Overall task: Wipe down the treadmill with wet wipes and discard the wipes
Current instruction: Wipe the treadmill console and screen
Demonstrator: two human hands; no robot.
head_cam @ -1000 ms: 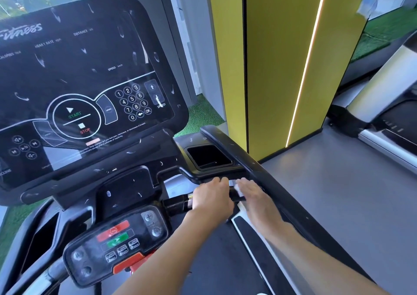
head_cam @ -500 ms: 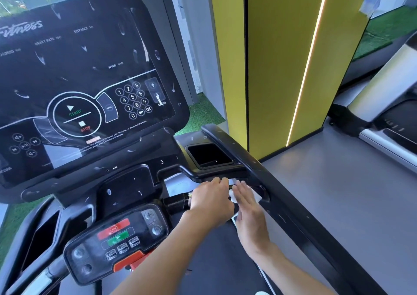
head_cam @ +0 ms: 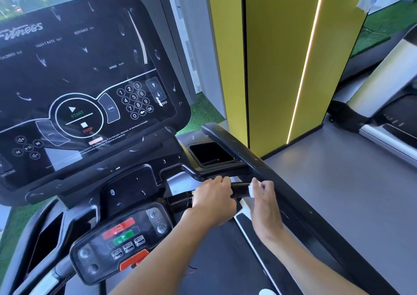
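The left hand (head_cam: 213, 201) grips the short black tubular handlebar (head_cam: 240, 188) while the right hand (head_cam: 264, 204) pinches a small white wet wipe (head_cam: 251, 190) against its outer end, so wiping seems under way, with the glossy black treadmill console (head_cam: 79, 69) beyond likely needing a pass next.

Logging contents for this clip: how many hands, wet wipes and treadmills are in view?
Hands: 2, left hand gripping the handlebar, right hand
Wet wipes: 1, wet wipe pinched in the right hand
Treadmills: 2, near treadmill, neighbouring treadmill
Total: 5
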